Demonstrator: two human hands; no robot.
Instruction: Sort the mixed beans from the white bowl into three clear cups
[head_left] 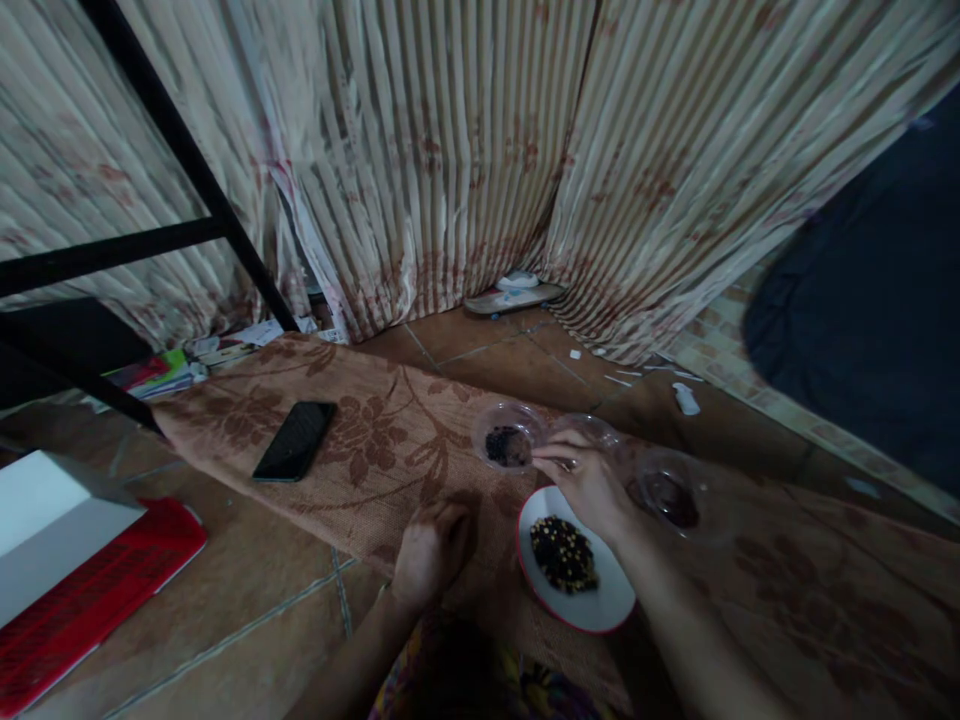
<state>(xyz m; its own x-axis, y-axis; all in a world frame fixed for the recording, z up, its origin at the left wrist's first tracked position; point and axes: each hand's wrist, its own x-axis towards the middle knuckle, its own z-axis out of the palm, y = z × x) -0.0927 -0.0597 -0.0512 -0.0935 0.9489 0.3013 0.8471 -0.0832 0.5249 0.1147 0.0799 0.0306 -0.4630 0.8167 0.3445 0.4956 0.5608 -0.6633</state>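
Observation:
My right hand [589, 485] is in a pinch at the right rim of a clear plastic bowl [484, 452]. What its fingertips hold is too small to make out. Dark beans or seeds [501, 443] lie in that bowl. Just below the hand, a white plate with a red rim [616, 598] carries a mix of black and yellowish grains [562, 555]. A second clear bowl [606, 432] is partly behind the hand, and a third clear bowl [675, 490] stands to its right. My left hand [433, 550] rests curled closed on the cloth, left of the plate.
A brown flowered cloth [420, 400] covers the low bench. A black phone [295, 441] lies on its left part. At the lower left are a white box [52, 530] and a red item [150, 550] on the floor. Striped curtains [450, 150] hang behind; a skateboard [510, 298] is beneath them.

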